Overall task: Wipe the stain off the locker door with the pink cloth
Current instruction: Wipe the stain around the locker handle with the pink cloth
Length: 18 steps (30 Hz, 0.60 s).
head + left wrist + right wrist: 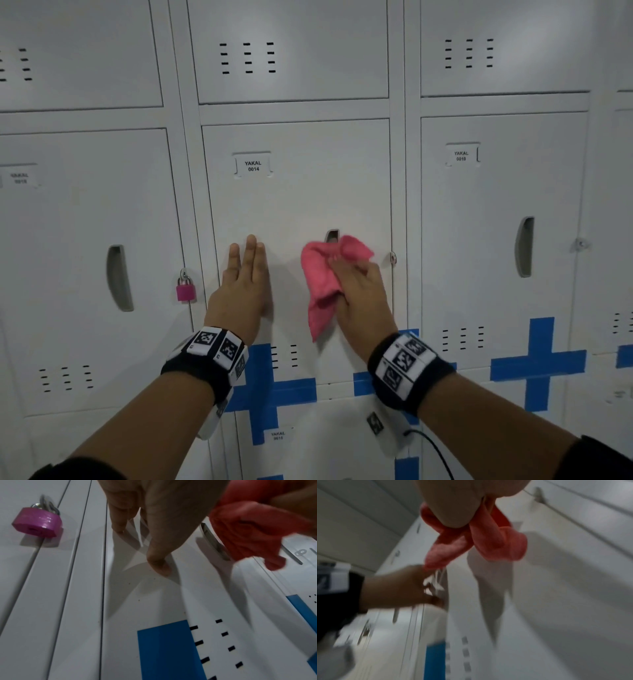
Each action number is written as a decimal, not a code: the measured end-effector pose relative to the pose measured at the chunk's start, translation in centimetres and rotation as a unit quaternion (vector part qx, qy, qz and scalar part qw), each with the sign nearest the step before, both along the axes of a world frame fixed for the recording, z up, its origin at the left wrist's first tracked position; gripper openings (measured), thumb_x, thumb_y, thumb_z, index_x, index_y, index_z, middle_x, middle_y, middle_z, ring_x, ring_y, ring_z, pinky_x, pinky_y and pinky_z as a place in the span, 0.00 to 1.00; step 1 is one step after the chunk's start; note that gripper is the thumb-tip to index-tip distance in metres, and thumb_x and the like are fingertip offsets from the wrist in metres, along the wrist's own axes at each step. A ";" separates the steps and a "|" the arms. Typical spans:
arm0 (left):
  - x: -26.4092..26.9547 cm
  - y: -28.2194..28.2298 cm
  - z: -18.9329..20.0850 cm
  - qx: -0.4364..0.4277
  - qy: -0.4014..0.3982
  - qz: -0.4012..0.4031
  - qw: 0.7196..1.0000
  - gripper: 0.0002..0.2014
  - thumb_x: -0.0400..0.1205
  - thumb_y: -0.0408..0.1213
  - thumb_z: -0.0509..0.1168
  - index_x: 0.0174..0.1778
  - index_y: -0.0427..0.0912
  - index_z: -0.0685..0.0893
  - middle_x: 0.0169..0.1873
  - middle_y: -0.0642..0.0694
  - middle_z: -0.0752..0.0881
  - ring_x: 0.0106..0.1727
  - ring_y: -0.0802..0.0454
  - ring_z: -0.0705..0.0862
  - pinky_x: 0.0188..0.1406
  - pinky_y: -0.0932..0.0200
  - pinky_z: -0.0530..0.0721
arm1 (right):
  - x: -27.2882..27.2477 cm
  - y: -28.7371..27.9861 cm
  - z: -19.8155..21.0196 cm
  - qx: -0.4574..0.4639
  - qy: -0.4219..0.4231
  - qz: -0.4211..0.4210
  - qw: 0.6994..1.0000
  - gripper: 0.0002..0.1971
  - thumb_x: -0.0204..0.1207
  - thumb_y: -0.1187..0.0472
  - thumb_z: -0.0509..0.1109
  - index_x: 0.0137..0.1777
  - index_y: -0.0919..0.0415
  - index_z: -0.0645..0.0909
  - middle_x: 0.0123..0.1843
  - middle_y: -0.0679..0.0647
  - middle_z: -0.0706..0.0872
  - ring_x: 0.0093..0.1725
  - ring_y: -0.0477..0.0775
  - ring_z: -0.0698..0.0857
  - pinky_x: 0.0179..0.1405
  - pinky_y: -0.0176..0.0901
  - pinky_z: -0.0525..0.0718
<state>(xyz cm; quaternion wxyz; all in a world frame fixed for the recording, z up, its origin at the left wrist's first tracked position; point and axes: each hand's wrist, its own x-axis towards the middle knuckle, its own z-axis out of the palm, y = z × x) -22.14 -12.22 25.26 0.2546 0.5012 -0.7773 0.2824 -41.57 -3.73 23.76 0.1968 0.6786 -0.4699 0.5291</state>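
Observation:
The white locker door (294,202) labelled YAKAL 0014 fills the middle of the head view. My right hand (359,284) grips the bunched pink cloth (323,284) and holds it against the door, just below the recessed handle (331,235). One corner of the cloth hangs down. My left hand (245,284) lies flat on the door to the left of the cloth, fingers straight and pointing up. In the left wrist view the left thumb (159,561) touches the door beside the cloth (254,534). The blurred right wrist view shows the cloth (488,545) under my palm. No stain shows.
A pink padlock (186,289) hangs on the neighbouring locker to the left. Blue tape crosses (539,363) mark the lower doors. Closed locker doors with vent slots surround the middle one. A hasp (393,257) sticks out at the door's right edge.

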 end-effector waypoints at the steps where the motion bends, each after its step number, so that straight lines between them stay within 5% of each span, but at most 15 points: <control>1: 0.0 0.0 0.0 -0.004 0.003 -0.005 1.000 0.53 0.73 0.15 0.60 0.77 0.39 0.23 0.81 0.44 0.26 0.84 0.38 0.38 0.45 0.55 0.90 | 0.5 -0.6 1.4 -0.021 0.005 -0.014 1.000 0.25 0.72 0.78 0.67 0.69 0.66 0.78 0.66 0.66 0.81 0.66 0.65 0.78 0.66 0.56 0.77; 4: 0.2 -0.3 -0.3 -0.017 0.006 -0.004 1.000 0.57 0.75 0.22 0.68 0.78 0.41 0.24 0.82 0.43 0.28 0.84 0.38 0.40 0.43 0.58 0.89 | 1.6 -2.5 3.7 0.037 -0.051 -0.024 0.998 0.22 0.76 0.72 0.63 0.70 0.60 0.76 0.67 0.63 0.75 0.65 0.63 0.74 0.63 0.45 0.72; 6: 0.3 -0.5 -0.4 -0.022 -0.001 0.006 1.000 0.58 0.76 0.24 0.70 0.77 0.40 0.22 0.81 0.43 0.28 0.84 0.38 0.40 0.43 0.59 0.89 | 1.9 -3.1 3.7 0.072 -0.084 -0.041 0.993 0.21 0.78 0.68 0.61 0.71 0.59 0.73 0.66 0.65 0.72 0.62 0.63 0.74 0.60 0.46 0.74; 9: 0.2 -0.3 -0.1 -0.022 -0.009 0.014 1.000 0.57 0.76 0.24 0.69 0.76 0.40 0.21 0.81 0.42 0.27 0.83 0.38 0.39 0.44 0.60 0.89 | 1.9 -2.8 3.3 0.075 -0.004 -0.132 0.988 0.22 0.76 0.70 0.60 0.71 0.66 0.70 0.57 0.69 0.80 0.58 0.66 0.73 0.57 0.57 0.79; 12: 0.1 0.3 0.1 -0.004 -0.014 0.014 1.000 0.53 0.77 0.24 0.66 0.77 0.38 0.23 0.80 0.42 0.26 0.83 0.37 0.38 0.46 0.57 0.89 | 1.4 -2.2 2.6 0.099 0.045 -0.150 0.983 0.22 0.73 0.68 0.63 0.68 0.69 0.71 0.47 0.66 0.85 0.54 0.66 0.75 0.53 0.57 0.78; 18: -0.2 0.6 0.1 0.003 -0.008 0.012 1.000 0.49 0.75 0.15 0.58 0.79 0.37 0.27 0.81 0.42 0.27 0.83 0.36 0.39 0.45 0.56 0.89 | 2.2 -1.2 1.4 0.149 0.187 -0.237 0.942 0.19 0.79 0.63 0.57 0.68 0.69 0.72 0.50 0.61 0.87 0.53 0.62 0.78 0.53 0.51 0.74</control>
